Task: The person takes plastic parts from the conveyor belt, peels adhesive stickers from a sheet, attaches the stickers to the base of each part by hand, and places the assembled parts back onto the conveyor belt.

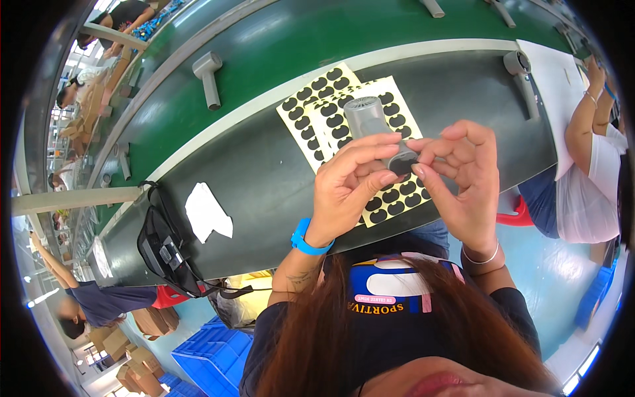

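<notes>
Grey plastic hair dryer (365, 122), held over the sticker sheets (389, 87) on the dark table (264, 178), grille head pointing away from the person, handle end toward them. Left hand (340, 192) is closed around the handle, thumb near its tip. Right hand (471, 169) is narrow at thumb and fingertips, touching the edge of the black oval end (401, 164); can't tell if it pinches anything there. Sheets are cream, overlapping, with rows of black rounded stickers. Another hair dryer (526, 89) lies at the table's right, beside a white board (554, 83); one more (209, 74) lies on the green conveyor belt (278, 49). White paper piece (206, 212) lies left on the table. Containers: black bag (151, 231) at the table's left, strap trailing over the edge, contents can't be made out; blue plastic crate (215, 354) on the floor at lower left, contents unclear; cardboard boxes (140, 370) stacked beyond it, insides hidden; a yellow and clear plastic bag (246, 298) below the table edge, contents unclear.
</notes>
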A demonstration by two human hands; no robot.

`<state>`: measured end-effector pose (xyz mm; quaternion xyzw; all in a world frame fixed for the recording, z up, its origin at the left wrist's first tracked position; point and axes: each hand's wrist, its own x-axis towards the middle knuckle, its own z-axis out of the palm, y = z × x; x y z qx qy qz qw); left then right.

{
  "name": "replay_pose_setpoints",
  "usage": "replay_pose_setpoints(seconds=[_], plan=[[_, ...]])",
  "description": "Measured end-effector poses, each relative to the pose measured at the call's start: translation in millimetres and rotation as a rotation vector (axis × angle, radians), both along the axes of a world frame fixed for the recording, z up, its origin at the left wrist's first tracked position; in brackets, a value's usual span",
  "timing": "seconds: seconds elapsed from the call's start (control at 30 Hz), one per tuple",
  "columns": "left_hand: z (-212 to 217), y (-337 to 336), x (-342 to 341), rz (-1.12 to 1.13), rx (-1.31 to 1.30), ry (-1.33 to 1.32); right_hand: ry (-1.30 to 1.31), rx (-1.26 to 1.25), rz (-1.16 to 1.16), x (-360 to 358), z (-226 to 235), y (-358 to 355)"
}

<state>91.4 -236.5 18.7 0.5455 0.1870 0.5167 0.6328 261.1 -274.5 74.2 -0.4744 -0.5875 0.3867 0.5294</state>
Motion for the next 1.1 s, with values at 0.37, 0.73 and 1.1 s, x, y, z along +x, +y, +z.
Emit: replay_pose_setpoints(seconds=[0.37, 0.73, 1.1], plan=[[0.3, -1.4, 1.0, 0.013, 0.007, 0.01, -0.021, -0.01, -0.014, -0.6, -0.7, -1.2], [5.8, -6.5, 9.4, 0.072, 0.019, 0.066, -0.095, -0.018, -0.045, 0.2, 4.3, -3.1], [5.5, -12.1, 12.8, 0.137, -0.012, 0.081, -0.258, 0.026, -0.109, -2.0, 8.4, -5.7]])
